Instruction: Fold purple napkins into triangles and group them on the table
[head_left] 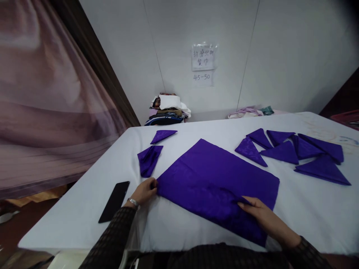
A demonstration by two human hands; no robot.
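Dark long sleeves (113, 236) with a faint grid pattern are worn, and a silvery band (134, 203) (watch or bracelet, unclear) is fastened around the left wrist (129, 204).

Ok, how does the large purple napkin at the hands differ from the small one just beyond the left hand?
The large napkin is spread broadly, while the small napkin covers far less area. The left hand and right hand grip the large napkin; neither grips the small napkin. Both are purple and lie on the white table.

cloth (207, 179) on table (305, 220), folded cloths (282, 152) left and right, fabric pile (168, 112) behind
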